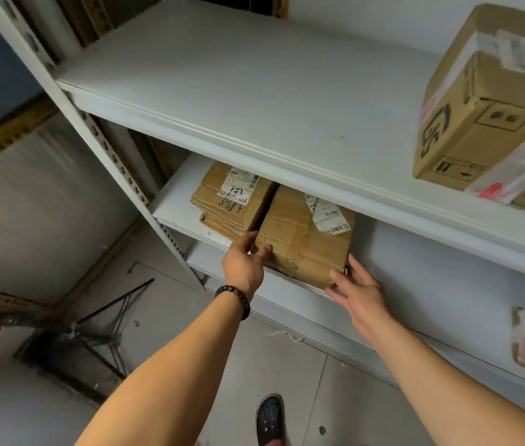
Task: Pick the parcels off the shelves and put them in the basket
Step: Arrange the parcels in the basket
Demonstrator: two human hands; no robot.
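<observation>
left hand (243, 263) grips a shelved cardboard parcel (303, 243); right hand (359, 294) touches it.

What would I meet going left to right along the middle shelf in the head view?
Shelf post → parcel with handwritten digits → parcel with the crumpled label → right hand, touching that parcel's right corner.

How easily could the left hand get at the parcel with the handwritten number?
Probably yes, easily: the left hand sits right beside the numbered parcel at the front edge of the shelf, its fingers on the neighbouring parcel, and nothing lies between them.
</observation>
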